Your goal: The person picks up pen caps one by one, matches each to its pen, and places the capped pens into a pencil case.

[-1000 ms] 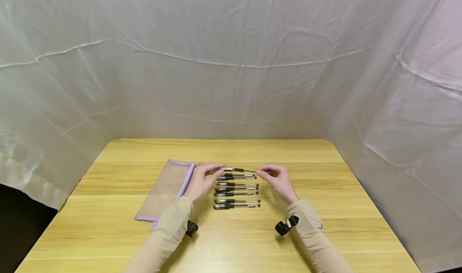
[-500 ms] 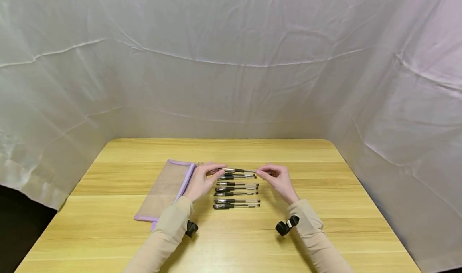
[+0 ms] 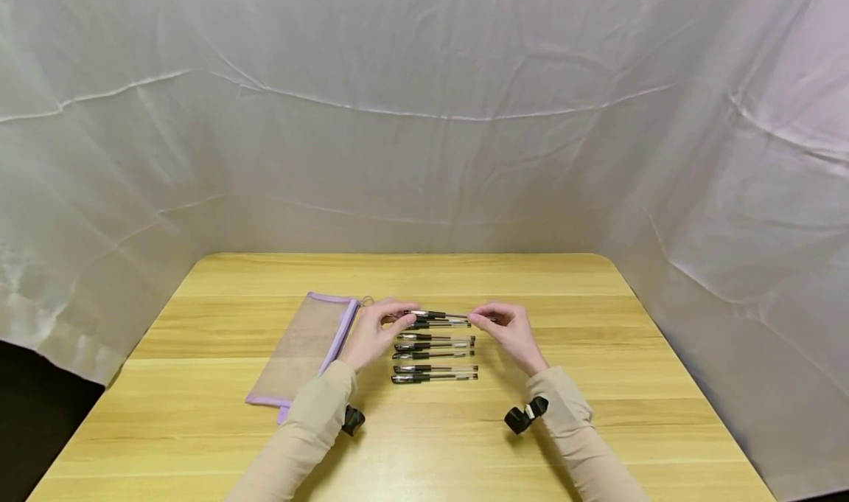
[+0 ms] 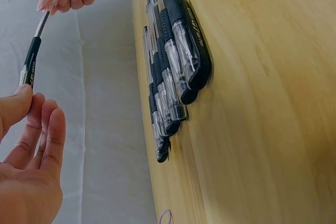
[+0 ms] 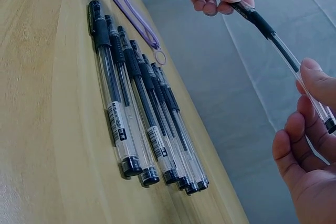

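Observation:
Both hands hold one black gel pen (image 5: 283, 52) between them, raised over the far end of a row of pens. My left hand (image 3: 370, 335) pinches its capped end between thumb and fingers, the other fingers spread apart in the left wrist view. At the tail of the clear barrel, my right hand (image 3: 511, 334) pinches with thumb and fingertips. Beneath lie several similar capped pens (image 5: 123, 124), side by side on the table, caps to the left and clear barrels to the right. My fingers cover part of the held pen's cap.
A flat mesh zip pouch (image 3: 301, 351) with purple edging lies left of the pens, partly behind my left forearm. Its thin loop (image 5: 160, 57) shows near the pens' caps. The wooden table (image 3: 431, 450) ends at a pale hanging cloth (image 3: 424, 155).
The held pen has come slightly nearer to the row, and both hands have shifted a little with it. The pens on the table and the pouch stay in place.

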